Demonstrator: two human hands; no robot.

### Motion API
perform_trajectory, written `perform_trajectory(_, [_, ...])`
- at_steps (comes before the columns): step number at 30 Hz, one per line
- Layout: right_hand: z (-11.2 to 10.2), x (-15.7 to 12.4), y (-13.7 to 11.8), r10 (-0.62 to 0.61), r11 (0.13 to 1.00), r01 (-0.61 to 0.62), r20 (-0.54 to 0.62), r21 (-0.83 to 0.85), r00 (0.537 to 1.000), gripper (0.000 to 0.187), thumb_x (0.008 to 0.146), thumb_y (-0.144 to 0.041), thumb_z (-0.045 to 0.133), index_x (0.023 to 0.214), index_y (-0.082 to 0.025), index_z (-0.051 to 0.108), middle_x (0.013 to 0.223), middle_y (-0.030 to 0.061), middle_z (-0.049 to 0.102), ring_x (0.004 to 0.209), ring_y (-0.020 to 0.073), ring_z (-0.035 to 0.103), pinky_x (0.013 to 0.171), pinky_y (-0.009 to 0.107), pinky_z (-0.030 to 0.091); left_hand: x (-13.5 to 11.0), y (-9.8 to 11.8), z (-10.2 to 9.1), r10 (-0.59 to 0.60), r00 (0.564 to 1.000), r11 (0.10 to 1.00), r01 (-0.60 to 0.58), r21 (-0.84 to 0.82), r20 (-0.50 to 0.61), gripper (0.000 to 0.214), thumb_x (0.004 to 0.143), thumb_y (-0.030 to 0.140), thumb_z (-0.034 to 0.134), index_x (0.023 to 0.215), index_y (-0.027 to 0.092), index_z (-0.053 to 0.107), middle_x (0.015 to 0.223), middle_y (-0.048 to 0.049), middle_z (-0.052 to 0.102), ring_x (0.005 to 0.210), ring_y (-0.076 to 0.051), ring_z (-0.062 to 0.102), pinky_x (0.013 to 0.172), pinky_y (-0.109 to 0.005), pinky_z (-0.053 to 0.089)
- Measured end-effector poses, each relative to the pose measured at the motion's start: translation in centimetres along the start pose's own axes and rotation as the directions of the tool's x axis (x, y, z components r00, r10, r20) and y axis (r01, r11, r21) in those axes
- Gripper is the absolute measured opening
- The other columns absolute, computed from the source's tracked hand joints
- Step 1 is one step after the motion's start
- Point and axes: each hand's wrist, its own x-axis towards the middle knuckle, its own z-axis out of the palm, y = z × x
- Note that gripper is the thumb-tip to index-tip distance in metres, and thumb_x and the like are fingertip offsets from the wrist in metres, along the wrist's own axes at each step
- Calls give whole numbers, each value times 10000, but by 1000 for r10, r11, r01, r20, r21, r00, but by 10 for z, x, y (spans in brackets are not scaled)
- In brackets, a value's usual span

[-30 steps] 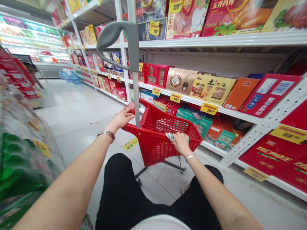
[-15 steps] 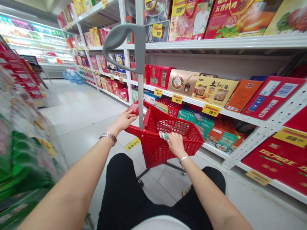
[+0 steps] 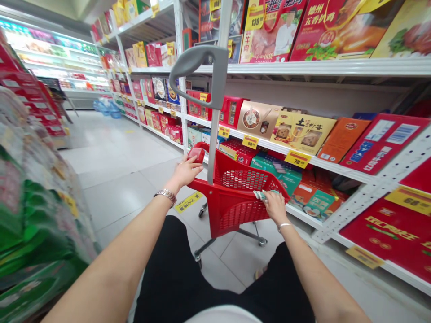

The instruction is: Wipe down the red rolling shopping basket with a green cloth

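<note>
The red cart [image 3: 217, 211] stands on the floor [image 3: 114, 193] by the shelves [image 3: 336, 67]. It looks hard and light and may roll, so hold its rim [image 3: 232, 190]. The left hand [image 3: 186, 172] lies partly open on its corner [image 3: 198, 154]. The right hand [image 3: 275, 205] curls round a soft-looking cloth [image 3: 259, 195], farther from the pole [image 3: 213, 148] than before.

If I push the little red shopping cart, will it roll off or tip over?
The cart would probably roll easily, since it has small wheels. Its basket, full of holes, may make it fairly light. The tall pole might make it tip if pushed up high.
</note>
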Motion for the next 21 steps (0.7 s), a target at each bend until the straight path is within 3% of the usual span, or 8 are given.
perform_trajectory(6, [0,8,-22,-12,1000,12,18,13,1000,274,981,-350,581,1214,-213,627,1193,73,645,1034,204,620,929,418,510,-11,27,1,-58,998,998,57,34,21,416,932,510,455,1196,336,726,1579,44,406,1502,-346,254,1182,-589,286])
perform_trajectory(9, [-5,16,-58,-39,997,38,23,74,999,214,986,-289,542,1156,-248,666,1085,61,677,993,208,575,939,393,398,-13,35,2,-45,999,999,45,29,17,429,936,526,445,1194,330,726,1583,29,398,1507,-345,239,1178,-625,272])
perform_trajectory(14, [-20,23,-114,-78,973,81,-23,216,997,273,988,-278,499,1226,-257,630,1136,66,663,994,235,512,920,376,315,-16,40,3,-46,999,999,46,12,13,425,938,525,449,1197,333,726,1576,46,411,1502,-355,245,1188,-626,261])
perform_trajectory(17, [-26,23,-122,-105,961,110,-33,255,994,282,987,-258,491,1236,-266,623,1168,58,658,1005,233,505,915,367,310,-19,39,1,-63,998,998,63,-2,10,408,939,502,463,1204,331,722,1560,46,438,1498,-342,264,1192,-592,286])
perform_trajectory(21, [-24,22,-112,-159,952,159,-19,261,987,275,984,-268,499,1230,-269,621,1155,60,655,1002,227,515,886,356,323,-25,38,-1,-65,998,998,65,-6,-22,393,940,502,481,1194,334,729,1541,70,467,1487,-308,302,1209,-480,305])
